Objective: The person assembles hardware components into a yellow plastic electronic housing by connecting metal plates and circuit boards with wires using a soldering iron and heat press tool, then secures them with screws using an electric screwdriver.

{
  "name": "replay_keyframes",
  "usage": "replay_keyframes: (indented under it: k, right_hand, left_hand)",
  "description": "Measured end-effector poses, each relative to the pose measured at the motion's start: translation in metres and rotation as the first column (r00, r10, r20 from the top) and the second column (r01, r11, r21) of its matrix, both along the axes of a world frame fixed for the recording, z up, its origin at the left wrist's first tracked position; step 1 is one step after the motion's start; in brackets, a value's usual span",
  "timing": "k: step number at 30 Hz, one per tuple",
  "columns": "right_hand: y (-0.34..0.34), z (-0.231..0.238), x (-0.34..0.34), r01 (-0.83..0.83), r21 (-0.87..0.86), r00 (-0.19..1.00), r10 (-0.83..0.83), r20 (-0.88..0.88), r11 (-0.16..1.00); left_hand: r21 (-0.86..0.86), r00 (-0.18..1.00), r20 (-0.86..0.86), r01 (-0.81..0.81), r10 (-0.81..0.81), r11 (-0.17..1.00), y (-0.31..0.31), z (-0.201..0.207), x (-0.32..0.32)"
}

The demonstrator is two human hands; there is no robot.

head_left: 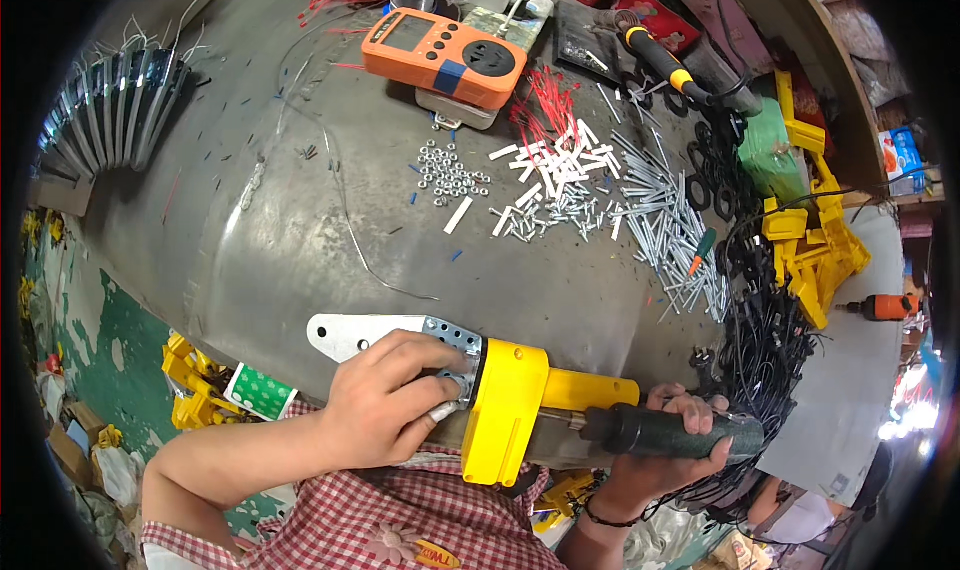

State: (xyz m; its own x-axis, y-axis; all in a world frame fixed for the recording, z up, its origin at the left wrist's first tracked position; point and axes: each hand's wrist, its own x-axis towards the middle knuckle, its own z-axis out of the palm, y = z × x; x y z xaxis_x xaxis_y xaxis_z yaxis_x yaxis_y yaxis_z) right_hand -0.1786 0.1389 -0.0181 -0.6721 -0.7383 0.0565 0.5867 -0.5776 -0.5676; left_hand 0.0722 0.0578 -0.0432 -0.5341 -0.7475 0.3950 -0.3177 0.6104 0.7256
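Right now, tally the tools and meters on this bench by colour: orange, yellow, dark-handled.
Orange box-shaped plug-in meter: 1
Orange power drill at the right edge: 1
Yellow-bodied tool with flat metal plate, under the left hand: 1
Dark-handled screwdriver in the right hand: 1
Total: 4

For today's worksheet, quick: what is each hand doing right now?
Left hand: closed on the metal plate beside the yellow housing.
Right hand: closed around the screwdriver handle.

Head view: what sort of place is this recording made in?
Most likely a small assembly workshop. The metal workbench carries heaps of small nuts and screws, with a stack of yellow plastic housings alongside. The left hand steadies a metal plate while the right hand grips a screwdriver.
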Motion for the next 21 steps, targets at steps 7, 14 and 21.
replay_keyframes:
  k: [7, 14, 21]
  right_hand:
    - [0.0, 0.001, 0.002, 0.033, 0.021, 0.999, -0.033, -0.007, 0.999]
    - [-0.002, 0.0, 0.004, 0.033, 0.028, 0.999, -0.033, -0.013, 0.999]
    - [-0.007, 0.003, 0.004, 0.292, 0.182, 0.945, -0.254, -0.205, 0.939]
  left_hand:
    - [0.008, 1.0, -0.011, 0.024, -0.024, 1.0, 0.0, 0.001, 0.0]
    - [0.005, 0.999, 0.003, 0.034, -0.034, 0.999, -0.002, 0.0, 0.001]
    - [-0.152, 0.997, 0.068, -0.022, 0.033, 0.988, 0.0, -0.001, -0.015]
